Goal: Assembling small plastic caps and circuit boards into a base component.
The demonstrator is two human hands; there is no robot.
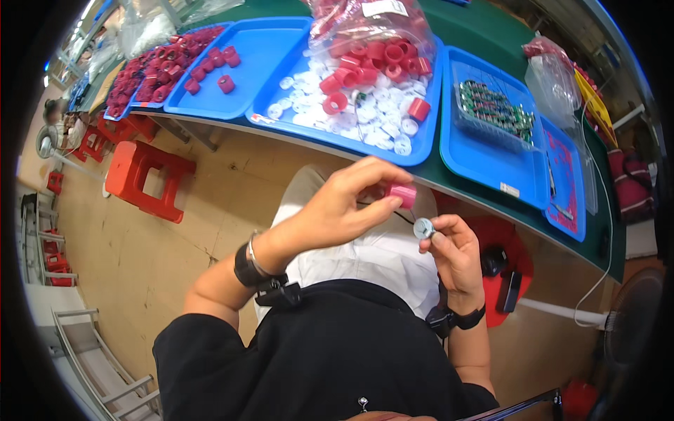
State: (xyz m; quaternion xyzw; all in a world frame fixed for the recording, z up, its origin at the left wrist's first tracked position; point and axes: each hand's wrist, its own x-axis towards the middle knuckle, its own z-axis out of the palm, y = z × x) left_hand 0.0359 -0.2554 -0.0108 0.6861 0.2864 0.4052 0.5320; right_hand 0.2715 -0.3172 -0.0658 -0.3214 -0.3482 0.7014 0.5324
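Note:
Over my lap, my left hand (344, 207) pinches a small pinkish-red plastic cylinder (403, 196) between thumb and fingertips. Lower and to the right, my right hand (456, 254) grips a small round white disc (423, 228) by its edge, its face turned up and to the left. A thin dark wire (401, 217) shows between the two hands; where its ends attach I cannot tell. The cylinder and the disc are apart. Just beyond my hands, a blue tray (426, 144) holds many white discs (379, 116) and loose red cylinders (386, 59).
A plastic bag (372, 17) of red cylinders lies over that tray. Another blue tray (239, 45) with several cylinders stands left. To the right, a blue tray (477, 165) bears a clear box of circuit boards (495, 105). A red stool (144, 179) stands at left, a fan (635, 316) at right.

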